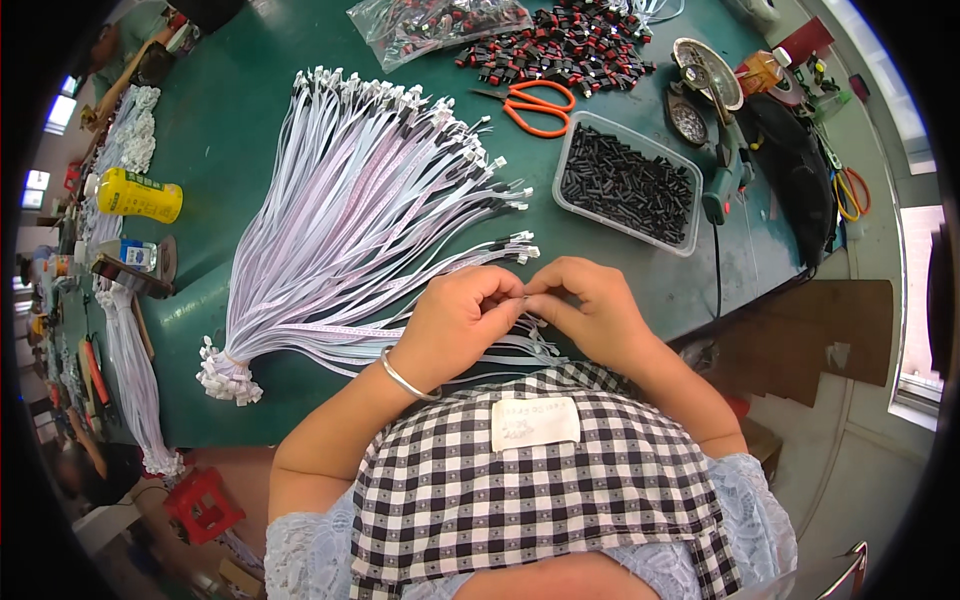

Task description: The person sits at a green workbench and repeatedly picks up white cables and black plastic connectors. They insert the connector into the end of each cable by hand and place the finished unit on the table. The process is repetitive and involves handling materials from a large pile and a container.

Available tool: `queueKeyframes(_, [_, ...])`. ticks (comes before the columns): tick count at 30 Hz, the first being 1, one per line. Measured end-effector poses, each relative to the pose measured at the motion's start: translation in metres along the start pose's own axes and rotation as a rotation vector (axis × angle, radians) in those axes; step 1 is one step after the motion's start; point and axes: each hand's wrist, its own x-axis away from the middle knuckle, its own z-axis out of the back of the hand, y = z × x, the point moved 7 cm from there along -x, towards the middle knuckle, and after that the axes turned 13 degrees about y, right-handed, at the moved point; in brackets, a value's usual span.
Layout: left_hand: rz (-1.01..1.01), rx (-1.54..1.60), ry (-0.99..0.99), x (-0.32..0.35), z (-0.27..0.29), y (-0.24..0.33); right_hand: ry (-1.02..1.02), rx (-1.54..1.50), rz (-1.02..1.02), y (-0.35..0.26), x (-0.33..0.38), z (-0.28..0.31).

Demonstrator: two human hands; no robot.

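My left hand [455,318] and my right hand [585,305] meet in front of my chest, thumbs and forefingers pinched tip to tip. Whatever lies between the fingertips is too small and covered to make out. Under and beside them spreads a large fan of white and pale-lilac flat cables [340,200], gathered at the lower left into a bunch of white connectors [228,375]. Small white plugs tip the fanned ends, and several cables carry black sleeves near those plugs. Some cable ends [540,345] show just below my fingers.
A clear plastic tub [622,233] of short black tubes stands beyond my right hand. Orange-handled scissors [537,107], a heap of red-and-black connectors [565,50] and a plastic bag [440,30] lie farther back. At right are a metal dish [708,72] and a green-handled tool [722,185]; at left, a yellow bottle [140,195].
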Motion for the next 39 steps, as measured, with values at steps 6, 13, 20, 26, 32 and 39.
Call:
queueKeyframes(6, [-0.075, -0.034, -0.084, 0.001, -0.003, 0.010, 0.021, 0.112, 0.053, 0.008, 0.006, 0.003])
queueKeyframes(13, [0.051, 0.114, -0.296, 0.005, -0.012, -0.001, -0.214, -0.168, -0.262, 0.021, 0.007, 0.015])
queueKeyframes(20, [0.344, 0.254, -0.251, 0.005, -0.009, -0.012, 0.419, 0.783, 0.532, -0.031, -0.036, 0.100])
queueKeyframes(26, [0.420, 0.325, -0.281, 0.007, -0.011, -0.011, 0.219, 1.033, 0.432, 0.018, -0.065, 0.104])
queueKeyframes(32, [0.452, 0.320, -0.297, 0.006, -0.013, -0.017, 0.192, 1.012, 0.454, 0.016, -0.072, 0.100])
queueKeyframes(39, [0.418, 0.366, -0.292, 0.006, -0.015, -0.020, 0.269, 0.797, 0.302, 0.003, -0.064, 0.105])
